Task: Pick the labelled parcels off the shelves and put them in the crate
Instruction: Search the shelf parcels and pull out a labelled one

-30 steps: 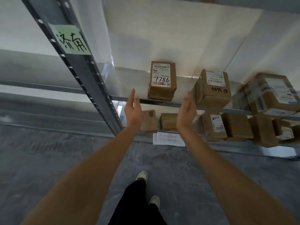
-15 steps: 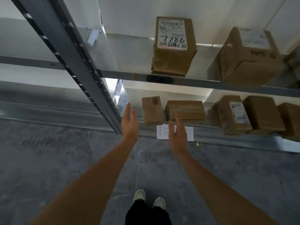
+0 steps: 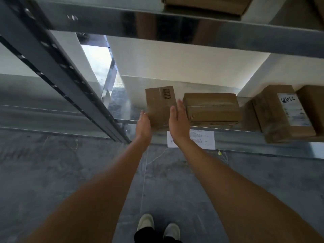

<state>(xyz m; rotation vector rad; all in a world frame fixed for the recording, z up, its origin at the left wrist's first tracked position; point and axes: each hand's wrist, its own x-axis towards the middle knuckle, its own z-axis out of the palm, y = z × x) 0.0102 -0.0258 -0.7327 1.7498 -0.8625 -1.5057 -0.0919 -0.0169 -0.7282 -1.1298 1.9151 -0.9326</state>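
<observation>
A small upright cardboard parcel with a printed barcode stands at the left end of the lower shelf. My left hand is at its left side and my right hand at its right side, both with straight fingers, flanking the box. Whether the palms touch the cardboard I cannot tell. To the right lies a flat brown parcel, and further right a parcel with a white handwritten label. No crate is in view.
A grey perforated shelf upright runs diagonally on the left. The upper shelf's metal edge crosses overhead with a box on it. A white paper sheet hangs at the lower shelf's front. Grey concrete floor and my shoes are below.
The view has dropped and closed in on the lower shelf. Both hands moved forward and now flank the small barcode parcel, after reaching toward the upper shelf a second ago.
</observation>
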